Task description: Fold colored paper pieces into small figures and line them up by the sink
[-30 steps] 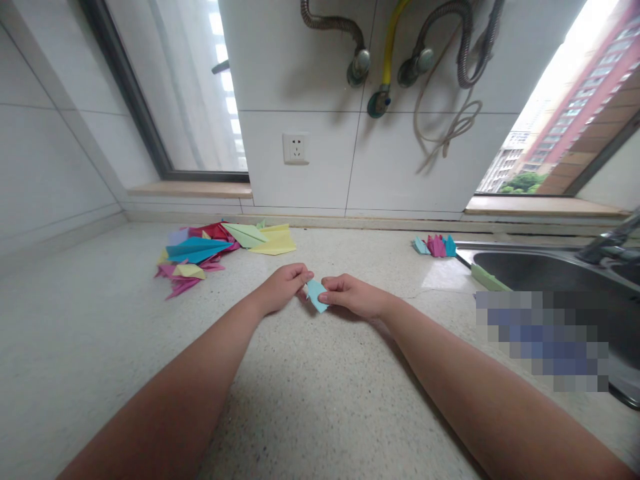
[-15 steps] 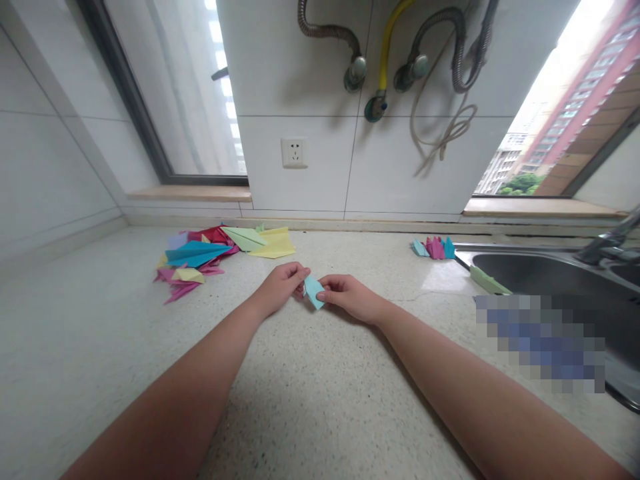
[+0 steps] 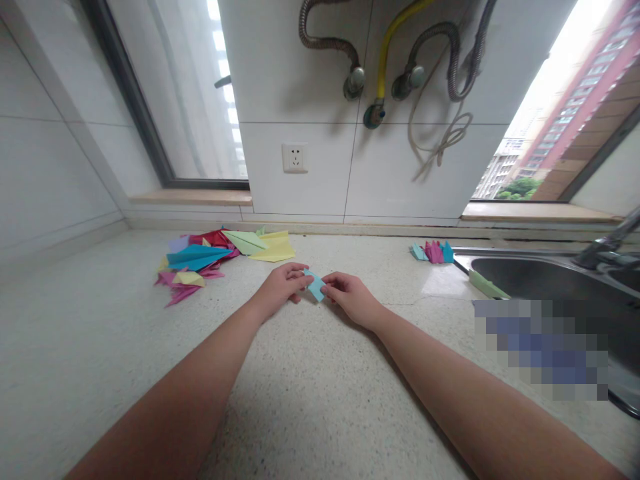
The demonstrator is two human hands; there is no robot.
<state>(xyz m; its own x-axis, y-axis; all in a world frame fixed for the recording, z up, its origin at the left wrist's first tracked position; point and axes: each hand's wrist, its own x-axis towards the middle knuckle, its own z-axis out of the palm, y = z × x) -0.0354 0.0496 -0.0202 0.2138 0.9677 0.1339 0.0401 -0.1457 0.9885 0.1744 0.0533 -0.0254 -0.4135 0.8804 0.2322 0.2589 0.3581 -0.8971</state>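
Note:
A small light-blue piece of folded paper (image 3: pixel 315 287) is between my two hands, just above or on the speckled countertop (image 3: pixel 300 387). My left hand (image 3: pixel 281 288) pinches its left edge between thumb and fingers. On the opposite side, the thumb and fingertips of my right hand (image 3: pixel 351 299) grip the paper's right edge. The inner folds are too small to make out. Beyond my left hand lies a pile of folded paper pieces, among them a blue paper plane (image 3: pixel 197 256), a pale green one (image 3: pixel 245 242) and a yellow sheet (image 3: pixel 275 247).
Small folded paper figures in pink (image 3: pixel 434 252), light blue and blue stand by the sink (image 3: pixel 530 270). A green folded paper (image 3: pixel 487 285) rests on the sink rim. A blurred patch (image 3: pixel 540 347) covers something at the right. The wall holds a socket (image 3: pixel 295 158) and hoses.
The light-blue paper has turned a little and shows a broader flat face. My left fingers have shifted over its edge, and the view has tilted slightly.

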